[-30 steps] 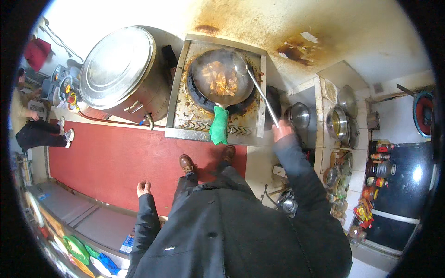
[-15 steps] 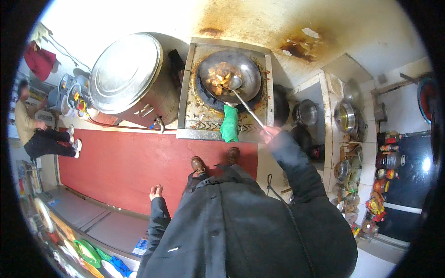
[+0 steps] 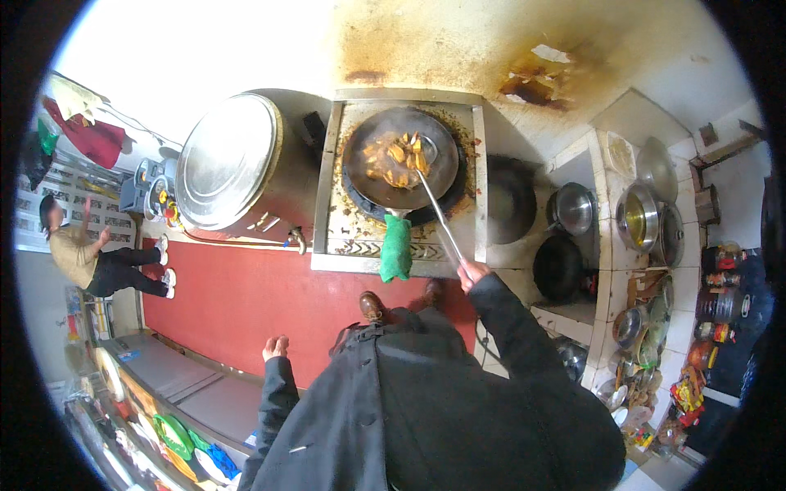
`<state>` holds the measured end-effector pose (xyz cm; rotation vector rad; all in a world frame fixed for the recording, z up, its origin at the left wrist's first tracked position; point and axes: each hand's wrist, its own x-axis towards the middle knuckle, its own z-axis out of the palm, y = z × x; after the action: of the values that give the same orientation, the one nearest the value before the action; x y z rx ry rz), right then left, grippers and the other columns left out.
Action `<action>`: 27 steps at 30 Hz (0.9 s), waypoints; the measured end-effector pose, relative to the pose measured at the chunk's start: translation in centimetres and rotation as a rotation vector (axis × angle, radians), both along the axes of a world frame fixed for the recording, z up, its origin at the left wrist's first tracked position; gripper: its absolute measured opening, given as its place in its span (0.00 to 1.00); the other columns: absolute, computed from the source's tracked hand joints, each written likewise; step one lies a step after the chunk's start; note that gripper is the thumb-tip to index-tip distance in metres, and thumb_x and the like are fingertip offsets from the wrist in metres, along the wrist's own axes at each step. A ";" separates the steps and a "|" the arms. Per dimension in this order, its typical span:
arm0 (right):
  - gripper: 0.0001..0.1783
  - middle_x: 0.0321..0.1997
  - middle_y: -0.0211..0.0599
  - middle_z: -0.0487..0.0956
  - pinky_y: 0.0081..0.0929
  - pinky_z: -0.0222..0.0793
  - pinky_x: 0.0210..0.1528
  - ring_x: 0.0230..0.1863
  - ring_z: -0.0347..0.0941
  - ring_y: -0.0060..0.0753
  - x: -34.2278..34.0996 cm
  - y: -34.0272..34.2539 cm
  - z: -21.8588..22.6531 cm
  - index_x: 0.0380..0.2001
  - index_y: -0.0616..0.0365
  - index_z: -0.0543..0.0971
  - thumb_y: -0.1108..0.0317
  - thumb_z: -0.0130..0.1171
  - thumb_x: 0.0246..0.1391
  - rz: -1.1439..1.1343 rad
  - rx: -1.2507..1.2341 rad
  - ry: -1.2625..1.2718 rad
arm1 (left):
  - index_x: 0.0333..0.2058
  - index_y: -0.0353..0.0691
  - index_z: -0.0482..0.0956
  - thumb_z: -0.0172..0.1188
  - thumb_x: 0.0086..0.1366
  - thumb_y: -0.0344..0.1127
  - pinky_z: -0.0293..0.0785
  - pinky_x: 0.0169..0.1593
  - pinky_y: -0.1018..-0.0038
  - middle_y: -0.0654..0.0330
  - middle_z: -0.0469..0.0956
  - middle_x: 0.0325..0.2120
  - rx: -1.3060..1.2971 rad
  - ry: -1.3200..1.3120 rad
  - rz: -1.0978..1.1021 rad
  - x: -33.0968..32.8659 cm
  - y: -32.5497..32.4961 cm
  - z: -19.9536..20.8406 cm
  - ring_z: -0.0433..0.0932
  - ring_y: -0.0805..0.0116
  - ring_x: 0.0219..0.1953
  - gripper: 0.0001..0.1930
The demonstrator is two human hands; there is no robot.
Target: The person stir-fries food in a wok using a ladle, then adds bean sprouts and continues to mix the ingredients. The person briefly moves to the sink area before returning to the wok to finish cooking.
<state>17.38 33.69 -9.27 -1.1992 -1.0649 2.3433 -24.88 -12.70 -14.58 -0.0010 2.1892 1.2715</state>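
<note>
Right hand (image 3: 472, 275): fingers grasping ladle (image 3: 440, 218)
Left hand (image 3: 276, 347): cannot tell if released or clenched
Ladle head: in wok (image 3: 446, 172), at food (image 3: 396, 157)
Wok: on stove (image 3: 337, 237)

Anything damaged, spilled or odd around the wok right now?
Yes. The wall beyond the wok is stained brown, with a dark, peeling patch to the right, so it looks damaged. Brown residue marks the stove top, possibly from splashes.

Long-handled metal ladle (image 3: 441, 219) slanted, bowl end in dark round wok (image 3: 448, 176); browned food pieces (image 3: 398, 155) inside.
</note>
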 end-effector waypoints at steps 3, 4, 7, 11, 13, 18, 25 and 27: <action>0.24 0.12 0.25 0.65 0.23 0.52 0.16 0.13 0.59 0.21 -0.1 2.7 1.2 0.24 0.54 0.73 0.45 0.55 0.63 0.013 0.265 -0.116 | 0.32 0.34 0.81 0.63 0.60 0.41 0.70 0.30 0.73 0.60 0.80 0.24 0.009 0.072 -0.087 1.6 1.5 -0.6 0.74 0.74 0.25 0.13; 0.24 0.13 0.24 0.65 0.23 0.52 0.16 0.13 0.58 0.21 0.5 2.6 0.9 0.23 0.53 0.73 0.45 0.55 0.62 0.045 0.262 -0.151 | 0.32 0.33 0.81 0.62 0.62 0.41 0.71 0.31 0.73 0.60 0.80 0.24 0.017 0.111 -0.103 1.9 2.0 -0.9 0.75 0.73 0.26 0.14; 0.23 0.16 0.37 0.73 0.37 0.66 0.22 0.18 0.71 0.38 3.0 4.9 -2.4 0.25 0.60 0.73 0.49 0.55 0.61 0.153 0.472 -0.465 | 0.34 0.31 0.82 0.60 0.64 0.43 0.75 0.35 0.70 0.57 0.82 0.24 0.004 0.106 -0.111 3.3 3.5 -2.2 0.79 0.69 0.28 0.17; 0.16 0.27 0.63 0.78 0.59 0.71 0.37 0.32 0.76 0.68 1.9 6.2 8.4 0.34 0.64 0.72 0.58 0.53 0.59 0.374 1.172 -1.128 | 0.38 0.39 0.84 0.59 0.63 0.42 0.78 0.38 0.69 0.51 0.85 0.29 -0.159 0.206 -0.235 4.4 6.7 -5.1 0.84 0.63 0.32 0.14; 0.15 0.27 0.63 0.78 0.59 0.72 0.36 0.32 0.76 0.69 2.2 6.9 10.5 0.34 0.62 0.71 0.59 0.55 0.57 0.295 1.203 -1.181 | 0.40 0.41 0.84 0.59 0.63 0.43 0.79 0.40 0.67 0.51 0.84 0.30 -0.203 0.126 -0.390 6.3 14.0 -1.1 0.85 0.60 0.35 0.14; 0.16 0.26 0.61 0.77 0.57 0.69 0.34 0.32 0.75 0.68 2.2 9.2 10.5 0.34 0.61 0.68 0.63 0.62 0.54 0.236 1.234 -0.878 | 0.41 0.45 0.84 0.58 0.63 0.47 0.79 0.42 0.63 0.46 0.83 0.32 -0.020 0.259 -0.518 8.7 18.5 0.2 0.84 0.49 0.37 0.15; 0.15 0.33 0.57 0.80 0.54 0.72 0.42 0.38 0.77 0.63 -7.7 8.5 7.0 0.35 0.60 0.78 0.57 0.57 0.55 0.296 1.249 -1.110 | 0.41 0.39 0.84 0.60 0.62 0.51 0.77 0.47 0.64 0.47 0.84 0.34 -0.040 0.130 -0.615 7.2 18.6 1.5 0.84 0.53 0.40 0.20; 0.13 0.32 0.57 0.79 0.53 0.71 0.41 0.38 0.76 0.64 -8.2 7.1 8.0 0.36 0.59 0.78 0.59 0.56 0.55 0.356 1.237 -0.989 | 0.43 0.36 0.82 0.61 0.62 0.53 0.76 0.49 0.65 0.47 0.84 0.37 0.051 0.030 -0.618 7.7 21.6 2.9 0.83 0.54 0.43 0.23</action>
<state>9.18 40.79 -1.31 -1.5492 -2.5700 0.5998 -17.22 8.92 -11.63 0.6651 1.9503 0.9667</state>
